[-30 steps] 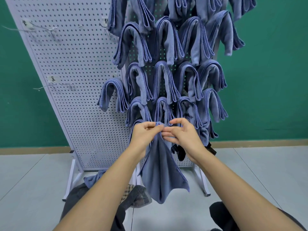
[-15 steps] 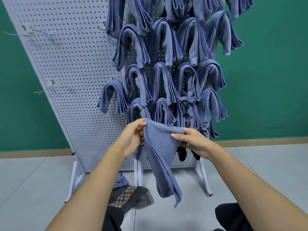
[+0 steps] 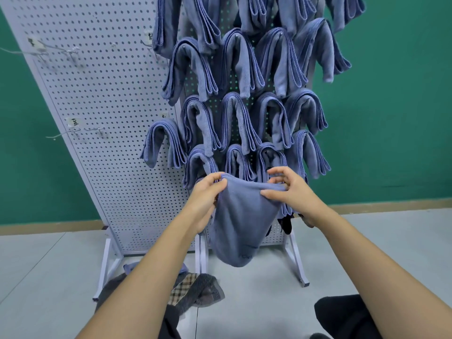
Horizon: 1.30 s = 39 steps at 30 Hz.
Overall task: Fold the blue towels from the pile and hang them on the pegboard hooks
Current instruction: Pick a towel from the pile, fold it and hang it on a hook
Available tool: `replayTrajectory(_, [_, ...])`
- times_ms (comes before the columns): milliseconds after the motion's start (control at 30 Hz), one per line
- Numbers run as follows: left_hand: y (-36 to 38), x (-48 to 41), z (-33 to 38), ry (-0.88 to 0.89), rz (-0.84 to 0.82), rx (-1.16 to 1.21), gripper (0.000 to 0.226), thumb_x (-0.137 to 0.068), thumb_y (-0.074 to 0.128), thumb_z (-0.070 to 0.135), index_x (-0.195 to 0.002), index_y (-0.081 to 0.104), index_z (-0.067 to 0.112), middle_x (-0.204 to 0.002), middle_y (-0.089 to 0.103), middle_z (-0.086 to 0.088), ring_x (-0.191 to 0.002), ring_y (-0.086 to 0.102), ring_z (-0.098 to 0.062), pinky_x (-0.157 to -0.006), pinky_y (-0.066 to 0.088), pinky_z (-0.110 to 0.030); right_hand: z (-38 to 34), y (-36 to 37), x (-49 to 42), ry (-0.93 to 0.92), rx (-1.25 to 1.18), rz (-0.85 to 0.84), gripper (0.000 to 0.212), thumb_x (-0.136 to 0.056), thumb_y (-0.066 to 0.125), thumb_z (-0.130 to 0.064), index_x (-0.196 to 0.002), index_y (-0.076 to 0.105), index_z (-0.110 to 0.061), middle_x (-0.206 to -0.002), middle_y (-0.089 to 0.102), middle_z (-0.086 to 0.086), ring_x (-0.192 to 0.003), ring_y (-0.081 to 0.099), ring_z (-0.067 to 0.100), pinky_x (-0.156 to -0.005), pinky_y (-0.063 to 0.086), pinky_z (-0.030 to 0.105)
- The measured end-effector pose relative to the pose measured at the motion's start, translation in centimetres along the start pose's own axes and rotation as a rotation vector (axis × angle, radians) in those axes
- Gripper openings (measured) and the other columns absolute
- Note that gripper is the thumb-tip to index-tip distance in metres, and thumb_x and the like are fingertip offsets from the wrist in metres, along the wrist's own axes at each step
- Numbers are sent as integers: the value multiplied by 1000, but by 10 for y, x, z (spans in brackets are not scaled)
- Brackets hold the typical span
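Before pegboard (image 3: 110, 118), left hand (image 3: 203, 201), right hand (image 3: 291, 189) gripping blue towel (image 3: 242, 221), tags (image 3: 73, 122) illegible

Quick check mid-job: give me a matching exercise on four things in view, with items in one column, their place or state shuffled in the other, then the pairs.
1. held towel
2. checked cloth
3. bare hook
4. folded towels

A. lying on the floor by the stand's foot
B. draped over hooks on the pegboard
C. gripped at its top edge by left hand and right hand
D. sticking out of the board, nothing on it

Pairs: 1-C, 2-A, 3-D, 4-B
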<state>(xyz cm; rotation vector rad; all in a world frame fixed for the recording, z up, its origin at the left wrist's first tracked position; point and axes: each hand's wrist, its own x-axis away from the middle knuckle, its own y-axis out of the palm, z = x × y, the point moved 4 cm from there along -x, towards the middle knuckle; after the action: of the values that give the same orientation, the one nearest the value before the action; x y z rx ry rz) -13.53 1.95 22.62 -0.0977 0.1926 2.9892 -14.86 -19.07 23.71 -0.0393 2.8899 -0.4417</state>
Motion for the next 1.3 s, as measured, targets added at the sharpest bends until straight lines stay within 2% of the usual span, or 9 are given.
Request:
replayTrajectory(100, [15, -3, 1, 23, -82, -70, 17, -98, 51, 16, -105, 65, 22, -100, 63, -4, -93, 55, -18, -86, 41, -35, -15, 2, 1, -91, 307, -93, 59, -75, 81, -27, -127, 53, -23, -123, 55, -11, -112, 48, 3, -94, 38, 19])
replayTrajectory(267, [20, -6, 17, 7, -131, -59, 16, -96, 54, 15, -106, 66, 19, -98, 69, -1, -91, 64, -14, -84, 50, -31, -47, 18, -6, -104, 446, -320, 18, -87, 69, -26, -78, 64, -11, -63, 51, -8, -55, 42, -2, -56, 33, 13])
replayTrajectory(533, [-4, 7, 13, -17, 95, -101, 19, -93, 61, 26, -111, 61, 22, -92, 63, 2, -81, 56, -11, -76, 43, -29, -104, 28, -21, -152, 619, -302, 32, -89, 65, -24, -73, 57, 3, -59, 32, 1, -55, 27, 11, -49, 22, 22])
replayTrajectory(733, [-7, 36, -37, -282, 116, -58, 61, -84, 70, 36, -135, 43, 16, -88, 53, 0, -67, 48, -11, -61, 39, -26, -148, 12, -21, -155, 425, -213, 31, -88, 66, -29, -69, 51, -9, -62, 36, 4, -52, 31, 9, -44, 25, 15])
replayTrajectory(833, [-3, 46, -45, -455, 42, 134, 75, -72, 77, 50, -131, 52, 12, -89, 63, -4, -78, 58, -20, -75, 50, -34, -171, -4, -25, -165, 226, -131, 34, -88, 67, -30, -80, 58, 2, -72, 45, 8, -64, 41, 14, -57, 34, 23])
replayTrajectory(900, [-1, 49, -45, -542, 27, 401, 65, -68, 79, 51, -118, 64, 13, -103, 69, -12, -95, 62, -29, -92, 50, -43, -178, -18, -28, -166, 108, -59, 44, -88, 67, -30, -90, 57, 13, -79, 49, 10, -72, 44, 17, -65, 36, 29])
replayTrajectory(1000, [-9, 48, -30, -545, 70, 632, 46, -74, 77, 36, -110, 65, 11, -90, 71, -16, -79, 65, -32, -74, 52, -38, -167, -39, -27, -111, -69, 42, 33, -90, 64, -27, -93, 63, 7, -83, 60, 12, -77, 54, 19, -64, 44, 26])
replayTrajectory(1133, [-41, 43, 2, -474, 122, 580, 32, -72, 74, 21, -102, 64, 13, -86, 73, -15, -75, 69, -32, -59, 58, -41, -109, -58, -19, 195, -192, 132, 26, -95, 56, -33, -93, 62, -8, -80, 68, 7, -65, 64, 19, -54, 52, 25])
replayTrajectory(1300, [-82, 36, 27, -452, 89, 393, 33, -70, 74, 29, -98, 69, 12, -94, 72, -13, -82, 68, -30, -77, 55, -45, -47, -44, -13, 467, -389, -11, 34, -94, 54, -41, -106, 66, -11, -84, 74, 8, -67, 70, 23, -62, 55, 35])
